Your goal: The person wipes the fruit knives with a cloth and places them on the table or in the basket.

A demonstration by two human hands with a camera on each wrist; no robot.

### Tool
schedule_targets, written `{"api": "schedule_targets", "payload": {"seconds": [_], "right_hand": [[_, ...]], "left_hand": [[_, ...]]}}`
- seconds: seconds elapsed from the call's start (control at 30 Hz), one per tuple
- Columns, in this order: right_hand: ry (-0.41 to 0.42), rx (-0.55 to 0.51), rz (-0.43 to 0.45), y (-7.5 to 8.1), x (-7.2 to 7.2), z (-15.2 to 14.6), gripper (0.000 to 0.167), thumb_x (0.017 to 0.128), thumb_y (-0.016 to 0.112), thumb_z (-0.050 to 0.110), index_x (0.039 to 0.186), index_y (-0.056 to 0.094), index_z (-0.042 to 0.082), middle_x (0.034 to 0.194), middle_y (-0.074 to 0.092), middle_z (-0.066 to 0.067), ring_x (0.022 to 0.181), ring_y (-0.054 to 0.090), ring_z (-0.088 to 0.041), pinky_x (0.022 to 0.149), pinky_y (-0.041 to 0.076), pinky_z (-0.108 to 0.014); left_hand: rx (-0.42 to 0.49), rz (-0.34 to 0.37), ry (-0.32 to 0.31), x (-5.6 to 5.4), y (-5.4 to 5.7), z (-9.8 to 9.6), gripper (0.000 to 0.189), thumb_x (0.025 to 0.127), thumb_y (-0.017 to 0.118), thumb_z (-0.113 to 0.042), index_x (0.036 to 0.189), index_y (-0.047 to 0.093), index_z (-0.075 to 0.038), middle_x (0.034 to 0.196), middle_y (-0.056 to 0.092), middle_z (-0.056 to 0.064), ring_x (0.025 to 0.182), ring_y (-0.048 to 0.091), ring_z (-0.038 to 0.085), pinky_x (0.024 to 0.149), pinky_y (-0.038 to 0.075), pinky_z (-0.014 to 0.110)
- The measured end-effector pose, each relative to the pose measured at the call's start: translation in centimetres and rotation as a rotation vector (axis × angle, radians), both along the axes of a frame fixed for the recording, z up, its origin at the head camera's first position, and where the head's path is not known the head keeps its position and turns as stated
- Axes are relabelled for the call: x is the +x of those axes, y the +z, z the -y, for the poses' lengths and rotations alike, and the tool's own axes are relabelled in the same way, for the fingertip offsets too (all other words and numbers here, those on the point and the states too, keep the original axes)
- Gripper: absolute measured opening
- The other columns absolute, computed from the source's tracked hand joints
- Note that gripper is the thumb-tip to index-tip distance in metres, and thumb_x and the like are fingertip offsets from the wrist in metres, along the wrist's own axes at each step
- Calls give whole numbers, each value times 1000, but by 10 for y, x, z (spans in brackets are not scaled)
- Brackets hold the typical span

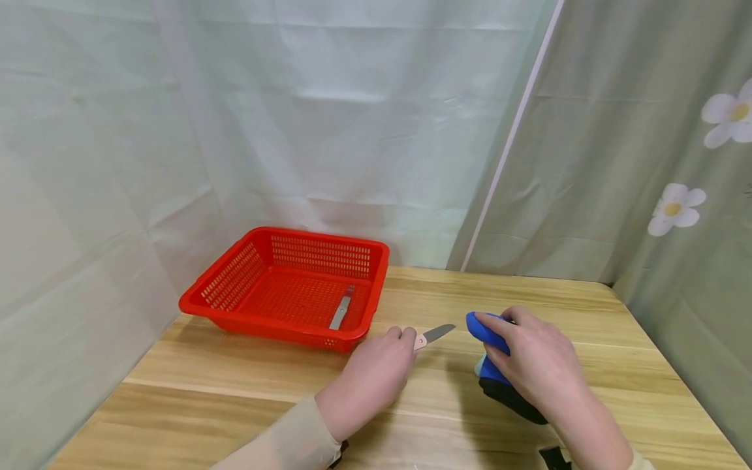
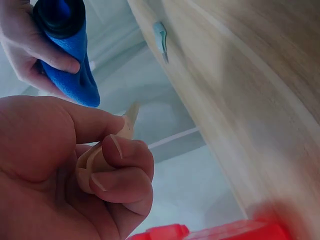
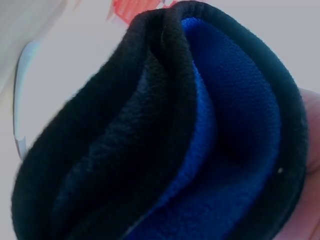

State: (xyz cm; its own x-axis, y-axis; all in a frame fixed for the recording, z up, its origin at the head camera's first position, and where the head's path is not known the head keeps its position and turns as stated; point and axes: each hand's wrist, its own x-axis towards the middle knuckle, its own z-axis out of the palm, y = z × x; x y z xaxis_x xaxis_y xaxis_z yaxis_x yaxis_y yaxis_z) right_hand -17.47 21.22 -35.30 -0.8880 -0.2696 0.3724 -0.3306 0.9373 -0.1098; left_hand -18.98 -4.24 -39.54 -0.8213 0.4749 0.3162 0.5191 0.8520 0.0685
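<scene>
My left hand [image 1: 378,365] grips a small knife [image 1: 437,333] by its pale pinkish handle, with the grey blade pointing right. In the left wrist view, fingers curl round the handle and the blade [image 2: 132,114] sticks out past the thumb. My right hand [image 1: 537,352] pinches a folded blue cloth [image 1: 489,329] with black edging, held just right of the blade tip. The cloth's black-edged folds [image 3: 170,125] fill much of the right wrist view. A pale teal cutter [image 2: 160,36] lies on the table, mostly hidden behind the cloth in the head view.
A red plastic basket [image 1: 282,334] stands at the back left of the wooden table [image 1: 235,405]. Inside it lies a grey knife-like tool [image 1: 342,308]. Pale curtains [image 1: 352,130] hang behind the table and along both sides.
</scene>
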Motion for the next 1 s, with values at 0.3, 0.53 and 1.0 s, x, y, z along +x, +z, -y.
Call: {"api": "schedule_targets", "payload": {"seconds": [0.3,0.53,1.0], "right_hand": [[23,-2,-21,2,0,11,51,89,94,20,137,80,24,106,68,-4,78,64,-19,67,54,-43],[57,-7,-66,0,0,17,50,88,94,19,136,81,24,104,69,-4,77,64,-17,69,55,-44],[83,-4,-86,3,1,32,48,89,94,22,135,81,26,107,70,-2,76,65,-17,65,54,-41]], "left_hand": [[50,-25,-16,8,2,14,25,102,81,-20,96,59,-9,75,50,0,55,44,14,47,41,28],[69,-18,3,13,4,21,25,101,81,-18,96,59,-8,74,49,-1,54,42,14,46,39,29],[100,-61,-8,14,10,36,25,98,84,-17,96,62,-6,75,52,0,56,45,14,47,42,28]]}}
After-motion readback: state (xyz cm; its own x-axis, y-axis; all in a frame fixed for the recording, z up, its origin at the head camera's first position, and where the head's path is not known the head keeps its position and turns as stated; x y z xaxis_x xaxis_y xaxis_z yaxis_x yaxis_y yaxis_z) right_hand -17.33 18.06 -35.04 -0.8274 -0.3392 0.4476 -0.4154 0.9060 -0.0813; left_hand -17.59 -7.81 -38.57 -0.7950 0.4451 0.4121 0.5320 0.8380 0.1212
